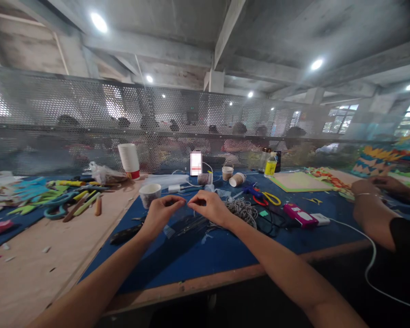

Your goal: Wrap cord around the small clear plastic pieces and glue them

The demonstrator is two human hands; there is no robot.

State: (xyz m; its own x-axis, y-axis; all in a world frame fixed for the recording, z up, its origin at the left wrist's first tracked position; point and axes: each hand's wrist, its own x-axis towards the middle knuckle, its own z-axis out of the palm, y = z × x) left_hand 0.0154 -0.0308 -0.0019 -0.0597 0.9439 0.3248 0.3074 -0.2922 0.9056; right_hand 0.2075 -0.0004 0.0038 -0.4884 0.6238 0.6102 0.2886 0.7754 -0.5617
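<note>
Both hands are raised above the blue mat (pixel 205 255), fingertips nearly meeting; the left hand (pixel 162 210) and the right hand (pixel 210 207) each pinch thumb to forefinger, fingers narrow, on what seems to be a fine thread or clear strip (pixel 187 203) stretched between them, though it is too thin and blurred to be sure. Just below the right fingers lies a tangle of grey cord (pixel 242 212); beneath the gap between the fingertips, some dark thin tools (pixel 191 225) rest on the mat; just beyond the left fingers stands a paper cup (pixel 149 195). Further past the right fingers lie scissors (pixel 264 198) and a pink device (pixel 299 215). A neighbour's arm (pixel 369 209) rests well off to the right. As to progress, the work looks early or midway: the strand is held taut, nothing finished shows near the fingers, and the cord is mostly in a loose heap.
</note>
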